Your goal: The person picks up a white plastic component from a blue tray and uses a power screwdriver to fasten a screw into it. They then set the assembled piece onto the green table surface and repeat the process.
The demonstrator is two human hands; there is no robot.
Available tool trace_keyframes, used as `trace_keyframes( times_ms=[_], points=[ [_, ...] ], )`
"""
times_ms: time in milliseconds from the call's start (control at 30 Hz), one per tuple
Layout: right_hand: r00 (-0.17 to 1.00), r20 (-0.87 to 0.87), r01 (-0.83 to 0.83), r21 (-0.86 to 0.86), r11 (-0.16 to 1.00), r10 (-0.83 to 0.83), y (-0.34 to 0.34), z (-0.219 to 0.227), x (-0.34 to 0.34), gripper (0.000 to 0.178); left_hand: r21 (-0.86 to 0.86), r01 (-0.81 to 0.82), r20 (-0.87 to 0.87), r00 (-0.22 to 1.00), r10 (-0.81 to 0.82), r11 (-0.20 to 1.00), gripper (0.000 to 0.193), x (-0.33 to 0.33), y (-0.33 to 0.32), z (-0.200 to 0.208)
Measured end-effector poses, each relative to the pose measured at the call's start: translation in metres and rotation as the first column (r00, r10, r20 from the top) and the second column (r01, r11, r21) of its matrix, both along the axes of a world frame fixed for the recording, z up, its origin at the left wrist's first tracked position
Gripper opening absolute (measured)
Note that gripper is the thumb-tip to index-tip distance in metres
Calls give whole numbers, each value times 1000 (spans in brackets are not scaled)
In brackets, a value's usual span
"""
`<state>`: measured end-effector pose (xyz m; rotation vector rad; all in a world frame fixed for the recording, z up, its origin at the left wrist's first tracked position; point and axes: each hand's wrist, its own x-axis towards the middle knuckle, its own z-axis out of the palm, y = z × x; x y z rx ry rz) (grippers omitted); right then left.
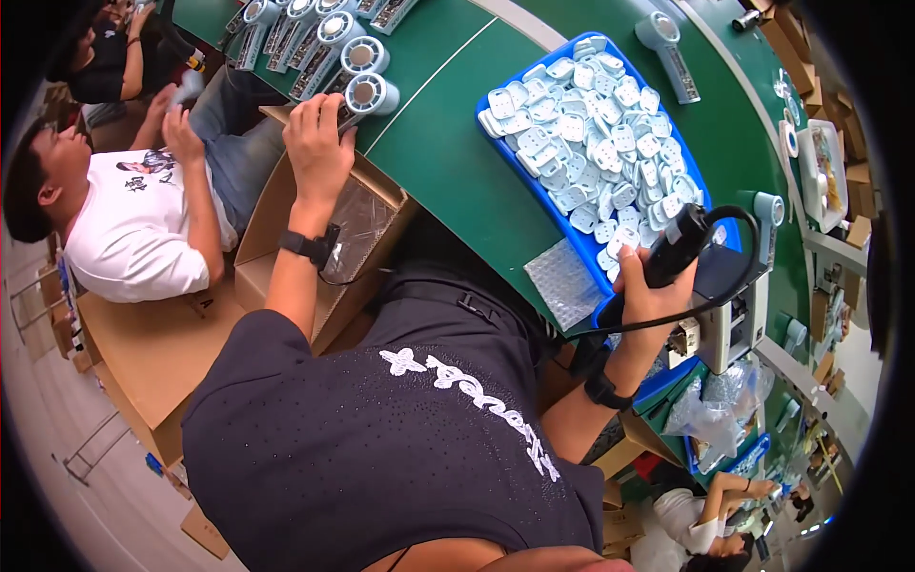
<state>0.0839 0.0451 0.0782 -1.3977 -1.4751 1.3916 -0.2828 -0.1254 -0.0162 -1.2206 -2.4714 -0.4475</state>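
Note:
At the green table's near edge, my left hand (319, 143) is closed round the handle of a light-blue handheld fan body (372, 95), whose round head points away from me. Its handle is mostly hidden under my fingers. Beyond it lie several more fan bodies (335, 29) in a row, their handles uncovered with parts showing inside. My right hand (658, 286) grips a black corded electric screwdriver (677, 250), held over the near right corner of a blue tray (519, 162). Many small pale-blue plastic covers (581, 124) are heaped in that tray.
Another fan body (667, 52) lies beyond the tray. Bubble wrap (564, 281) sits at its near side, and a grey-white device (734, 324) stands right of my right hand. An opened carton (367, 214) is below my left arm. A co-worker (143, 219) sits at left.

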Motion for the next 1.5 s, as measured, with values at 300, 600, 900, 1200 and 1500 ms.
trace_keyframes(
  times_ms=[300,600,900,1200,1500],
  points=[
    [991,-130,-2,-93,996,-10,-22,-4,11,52,12,109,-30,994,-108,994,47,6,-29,4],
    [962,-273,-61,-144,988,20,-44,6,30,54,464,542,134,739,-660,701,40,77,9,66],
    [947,-312,45,-103,994,-75,-81,15,55,51,801,478,551,-357,-754,359,70,232,82,37],
    [898,-336,403,371,837,-284,-66,-16,78,41,702,693,569,-405,-716,165,56,260,104,11],
    [842,-447,526,557,643,-301,12,19,123,15,639,763,502,-319,-804,96,61,267,112,12]
  ],
)
